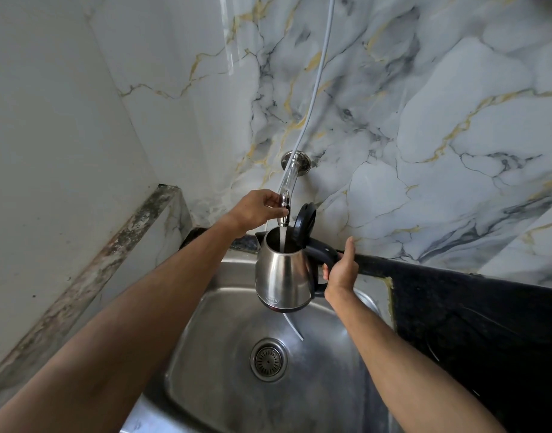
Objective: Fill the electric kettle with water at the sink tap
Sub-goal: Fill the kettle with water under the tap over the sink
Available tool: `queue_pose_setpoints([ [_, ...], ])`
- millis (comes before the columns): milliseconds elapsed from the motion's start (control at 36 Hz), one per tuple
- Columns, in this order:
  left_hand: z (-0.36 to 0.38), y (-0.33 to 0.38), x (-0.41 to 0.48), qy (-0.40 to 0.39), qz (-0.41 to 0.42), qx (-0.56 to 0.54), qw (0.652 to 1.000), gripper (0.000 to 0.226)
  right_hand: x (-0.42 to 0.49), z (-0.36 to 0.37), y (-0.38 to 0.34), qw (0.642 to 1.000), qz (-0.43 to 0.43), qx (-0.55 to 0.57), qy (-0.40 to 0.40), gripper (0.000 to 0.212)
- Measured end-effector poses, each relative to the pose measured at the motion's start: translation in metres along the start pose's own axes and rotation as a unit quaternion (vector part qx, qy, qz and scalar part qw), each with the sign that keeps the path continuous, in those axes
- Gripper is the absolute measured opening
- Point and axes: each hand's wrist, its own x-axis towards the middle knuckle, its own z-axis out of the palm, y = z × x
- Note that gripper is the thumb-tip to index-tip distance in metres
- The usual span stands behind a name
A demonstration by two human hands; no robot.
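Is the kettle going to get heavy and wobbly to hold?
Probably heavier: water is running into the kettle. It may want to tip, since the right hand holds it only by the side handle. The shiny steel looks slippery if wet, but the black handle likely grips fine.

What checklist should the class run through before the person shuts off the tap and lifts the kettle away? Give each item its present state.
1. Kettle lid open and clear of the stream: ok, it stands upright behind the opening.
2. Water stream falling inside the kettle: ok, it drops from the tap into the mouth.
3. Right hand gripping the black handle: ok, fingers wrap it.
4. Left hand on the tap, ready to turn it off: ok.
5. Kettle held over the sink: ok, any spill lands in the basin.
6. Water level below the maximum mark: cannot tell, the inside is dark.
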Motion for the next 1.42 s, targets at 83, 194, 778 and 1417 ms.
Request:
queue_pose_setpoints([
  [83,0.0,0.0,0.0,0.0,0.0,-0.001,1.0,0.024,-0.001,-0.001,0.0,1.0,0.002,0.005,-0.003,0.054],
  [194,0.001,-0.001,0.0,0.0,-0.003,-0.006,1.0,0.026,-0.002,0.001,-0.001,1.0,0.01,0.012,0.004,0.052],
  [778,0.001,-0.009,0.005,-0.015,-0.001,-0.038,0.999,0.014,-0.001,0.003,0.001,1.0,0.01,0.018,0.006,0.051],
  [1417,0.021,-0.016,0.011,0.084,-0.008,0.044,0.995,0.034,-0.006,0.002,0.0,0.999,0.016,0.026,0.006,0.051],
])
